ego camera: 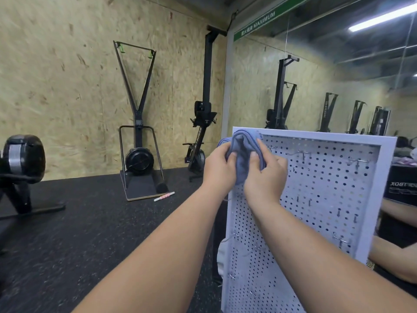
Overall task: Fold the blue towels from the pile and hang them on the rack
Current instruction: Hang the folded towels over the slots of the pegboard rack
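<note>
Hidden: the lower part of the blue towel (pixel 244 147) lies behind both hands. Whether it rests on a hook cannot be told. The foot of the rack (pixel 320 199) is cut off below.
Left hand (pixel 220 168): thumb pressed on the towel's front, fingers curled round its left side.
Right hand (pixel 267 177): thumb on the front, fingers wrapped round the right edge.
Blue towel: bunched, held against the rack's upper left corner, overlapping the white frame.
Rack: upright perforated board with small metal hooks (pixel 303 154), beside a mirror (pixel 338 75).
</note>
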